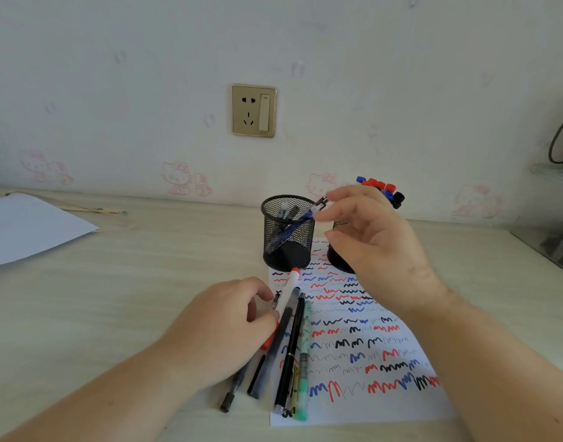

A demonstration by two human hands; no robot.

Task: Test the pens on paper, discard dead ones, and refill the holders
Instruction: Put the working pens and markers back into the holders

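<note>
While both hands work over the desk, the scene reads as follows.

Blue pen: slim, translucent blue barrel with a clear cap end; it leans tip-down inside the holder, its top resting against the right rim.
Right hand: raised beside the holder, fingers spread loosely; fingertips are at the pen's top clip, but I cannot tell whether they pinch it or have let go.
Holder: black wire-mesh cylinder with a solid round base, standing on the top edge of the paper; two grey-capped pens also stand in it.
Second holder: same black mesh, mostly hidden behind the right hand, packed with pens showing red, blue and black caps.
Left hand: palm down on the loose pens, fingers curled and pressing on a white marker.
Marker: white barrel, red tip pointing at the holder.
Loose pens: lying side by side on the paper's left edge; a smoky grey one, a glossy black one with a gold clip, a mint-green one.
Paper: white sheet covered in rows of red, blue and black squiggles.
Desk: pale wood grain, matte.
</note>
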